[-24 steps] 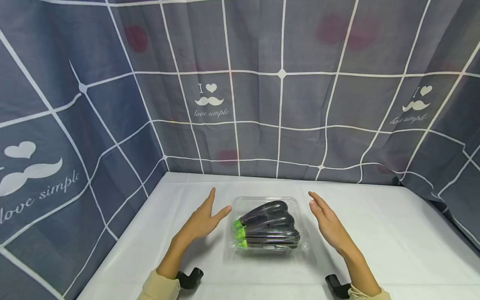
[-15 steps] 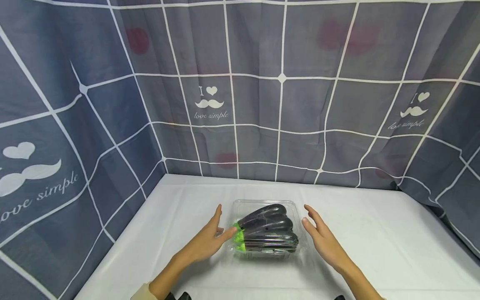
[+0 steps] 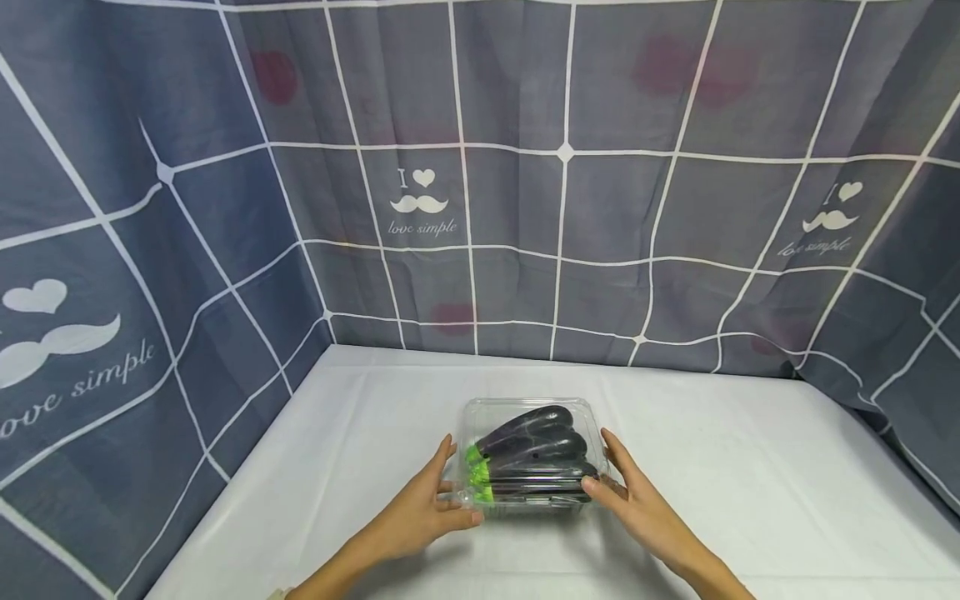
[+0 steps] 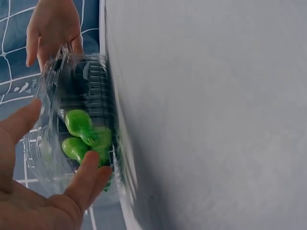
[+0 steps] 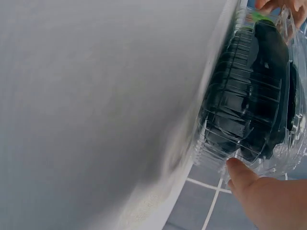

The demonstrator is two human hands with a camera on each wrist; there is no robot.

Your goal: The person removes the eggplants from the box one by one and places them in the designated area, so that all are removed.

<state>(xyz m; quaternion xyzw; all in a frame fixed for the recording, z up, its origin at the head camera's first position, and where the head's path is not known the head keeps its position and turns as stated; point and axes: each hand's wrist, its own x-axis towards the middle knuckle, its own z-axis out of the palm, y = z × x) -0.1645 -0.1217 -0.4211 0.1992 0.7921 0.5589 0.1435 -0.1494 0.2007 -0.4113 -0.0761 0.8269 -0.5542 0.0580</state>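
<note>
A clear plastic clamshell box (image 3: pixel 536 404) sits on the table, lid down. Inside lie several dark eggplants (image 3: pixel 536 442), their bright green stem ends (image 4: pixel 79 124) toward my left hand. That left hand (image 3: pixel 416 512) is at the box's left end, thumb near the front corner and fingers spread along the side. At the opposite end, my right hand (image 3: pixel 645 508) has its thumb over the front right corner and its fingers straight along the right side. In the right wrist view, a fingertip (image 5: pixel 235 167) is right at the box's end wall.
A white cloth covers the table (image 3: pixel 750 467). Behind it and on both sides hangs a grey-blue curtain (image 3: pixel 517 200) with white grid lines and printed mustaches.
Both hands have come inward and down, from apart at either side to right at the box's ends. The box has stayed in place.
</note>
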